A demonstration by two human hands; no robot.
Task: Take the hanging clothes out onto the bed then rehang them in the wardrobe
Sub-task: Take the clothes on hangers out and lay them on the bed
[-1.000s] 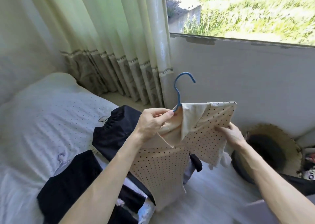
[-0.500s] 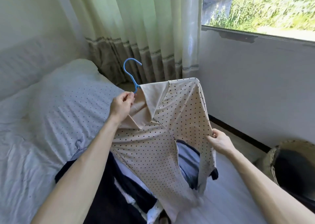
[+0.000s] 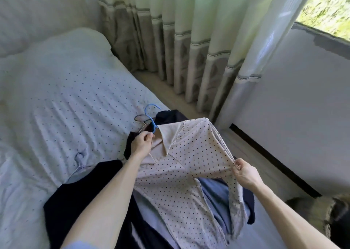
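A dotted cream shirt [image 3: 176,165] is held spread just above the bed [image 3: 56,101], over a heap of other clothes. The left hand [image 3: 141,142] is at the collar: its fingers [image 3: 146,136] are curled and pinch the cloth right where the neck of the blue hanger [image 3: 151,117] comes out. Whether they also grip the hanger itself is not clear. The right hand [image 3: 245,173] is at the shirt's right side, its fingers closed in a pinch on the sleeve, and the cloth is drawn taut between the two hands. The hem hangs toward the near edge.

The hanger's arms are inside the shirt, out of sight; only its hook shows, pointing far-left. Dark clothes [image 3: 79,207] lie on the bed under the left forearm. A blue garment [image 3: 214,193] shows in the gap under the sleeve. A pale hanger [image 3: 79,158] sticks out of the dark clothes on the left. A basket [image 3: 320,218] at the near right is blurred and cut off by the frame.

The bed has a pale, finely dotted sheet, with a pillow [image 3: 72,40] at the far left. Beyond it a pale green curtain [image 3: 180,40] with a grey band hangs to the floor. To the right are a white wall [image 3: 295,106] with dark skirting [image 3: 274,159] and a corner of a window [image 3: 327,6].
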